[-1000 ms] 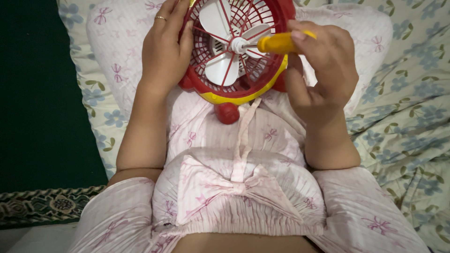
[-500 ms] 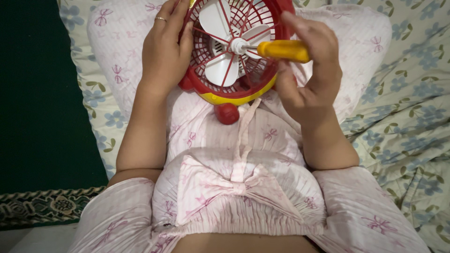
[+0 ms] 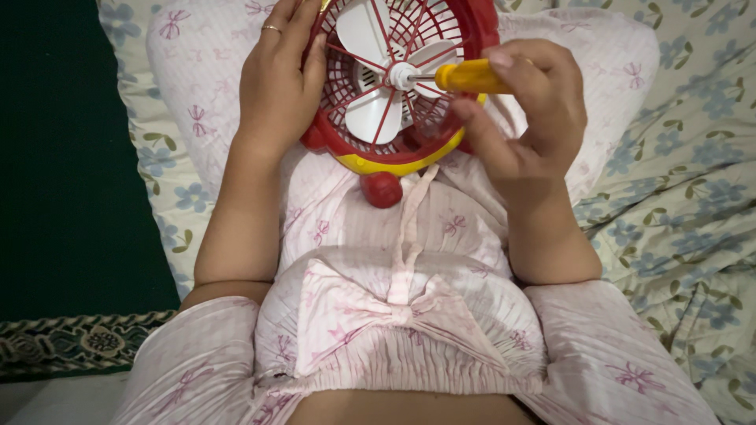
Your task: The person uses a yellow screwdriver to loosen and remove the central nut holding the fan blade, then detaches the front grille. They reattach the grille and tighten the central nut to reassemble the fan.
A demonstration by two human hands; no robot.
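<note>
Resting on a pillow [image 3: 606, 71] in the person's lap, the small red fan [image 3: 402, 79] lies face up, with its front grille toward the camera and the white blades [image 3: 370, 118] visible behind the wires. The tip of a screwdriver [image 3: 465, 76] with a yellow handle sits on the white hub [image 3: 400, 75] in the middle of the grille. The right hand [image 3: 528, 118] is closed around this handle, thumb below and fingers above. The left hand [image 3: 276, 86] lies flat and mostly open against the left rim of the fan and steadies it; a ring shows on one finger. A red knob [image 3: 382, 189] sticks out under the yellow base edge [image 3: 394, 165]. Judging from this, the work at the hub is in progress: the grille is on the fan, no loose screw or removed part is visible, and I cannot tell if the screw is going in or out. Around the pillow there is a bedsheet [image 3: 677, 212] with blue flowers, and at the left a dark green surface [image 3: 71, 181].
</note>
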